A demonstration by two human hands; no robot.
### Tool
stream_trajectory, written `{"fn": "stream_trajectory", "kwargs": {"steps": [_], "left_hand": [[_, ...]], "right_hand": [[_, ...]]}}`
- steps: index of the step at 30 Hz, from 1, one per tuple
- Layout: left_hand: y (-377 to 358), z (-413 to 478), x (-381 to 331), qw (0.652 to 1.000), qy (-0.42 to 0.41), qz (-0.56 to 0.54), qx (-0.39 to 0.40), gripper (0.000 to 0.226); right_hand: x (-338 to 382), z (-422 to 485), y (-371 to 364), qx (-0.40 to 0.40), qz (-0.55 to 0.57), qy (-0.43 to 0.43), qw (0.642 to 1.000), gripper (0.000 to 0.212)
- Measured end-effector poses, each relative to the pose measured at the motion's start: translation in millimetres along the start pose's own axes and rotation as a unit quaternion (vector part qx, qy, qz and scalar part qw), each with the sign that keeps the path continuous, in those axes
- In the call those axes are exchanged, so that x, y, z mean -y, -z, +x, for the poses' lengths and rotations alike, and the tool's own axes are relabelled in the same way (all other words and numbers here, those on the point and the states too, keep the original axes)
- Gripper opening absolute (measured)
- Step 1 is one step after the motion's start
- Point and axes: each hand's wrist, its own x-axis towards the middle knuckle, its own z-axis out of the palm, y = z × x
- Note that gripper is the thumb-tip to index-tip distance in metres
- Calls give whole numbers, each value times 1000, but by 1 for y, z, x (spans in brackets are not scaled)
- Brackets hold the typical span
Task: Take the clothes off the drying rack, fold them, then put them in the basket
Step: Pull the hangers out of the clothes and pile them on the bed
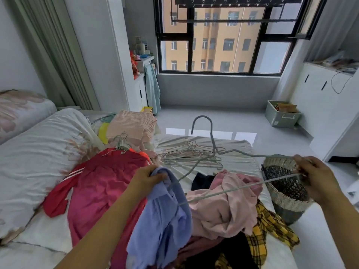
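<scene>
Both hands are busy, as I read it: my left hand (149, 177) is bunched tight on the neck of the blue shirt (165, 220), and my right hand (314, 179) has its fingers curled round the far end of the grey hanger (242, 188), out toward the basket (287, 202); the hanger's near arm runs into the shirt's neck, so the shirt is only half off it, hanging over the heap on the bed (38, 152).

What worries me: if I pull right too hard, the arm may snag in the collar and stretch it; the hook, sticking up, could swing and catch the loose hangers (192, 156) beyond; if my left grip slips, the shirt drops onto the pink top (229, 200) and tangles in the heap; the basket stands just beside the bed's corner, and a careless right hand could knock it.

Hidden from me: the hanger's end inside the shirt; my right fingertips; the basket's dark inside, so I cannot tell what it holds; the heap's near edge, cut off by the frame.
</scene>
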Motion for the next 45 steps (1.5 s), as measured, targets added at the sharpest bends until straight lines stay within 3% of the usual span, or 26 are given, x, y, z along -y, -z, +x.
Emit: {"fn": "stream_trajectory", "kwargs": {"steps": [4, 6, 9, 11, 13, 15, 18, 21, 25, 29, 32, 36, 40, 43, 45], "left_hand": [[-42, 36, -4, 1000, 15, -17, -6, 18], [-55, 64, 7, 999, 25, 30, -34, 34], [-68, 99, 41, 988, 105, 82, -83, 41], [-88, 114, 57, 985, 161, 30, -57, 34], [-119, 126, 59, 975, 206, -82, -9, 29], [-152, 145, 57, 956, 233, -171, 38, 37], [-189, 175, 49, 949, 241, -191, 70, 16], [-197, 196, 59, 955, 259, -143, 28, 25], [-186, 205, 83, 943, 301, -139, -19, 17], [-164, 215, 111, 918, 348, -157, -110, 39], [-141, 223, 135, 903, 350, -151, -197, 18], [-109, 241, 163, 886, 346, -181, -250, 18], [-85, 257, 192, 887, 361, -194, -212, 26], [-73, 262, 212, 882, 407, -182, -154, 48], [-66, 260, 226, 881, 432, -165, -103, 50]], "right_hand": [[-16, 26, 43, -112, 39, -31, 992, 24], [-26, 43, 58, -157, 49, -48, 985, 26], [-43, 78, 65, -201, 66, -67, 975, 30], [-55, 103, 59, -211, 74, -90, 970, 28], [-69, 126, 44, -208, 83, -116, 968, 23], [-83, 149, 27, -198, 85, -136, 967, 24], [-99, 182, 2, -182, 78, -153, 968, 27], [-109, 208, -15, -162, 68, -170, 970, 29], [-135, 240, -39, -126, 59, -194, 971, 29], [-164, 261, -71, -98, 53, -224, 968, 32], [-181, 268, -91, -85, 49, -260, 960, 32], [-196, 276, -117, -61, 50, -292, 953, 30], [-218, 279, -136, -71, 64, -323, 941, 25], [-237, 282, -158, -94, 48, -295, 950, 28], [-250, 293, -176, -117, 10, -269, 956, 31]]}}
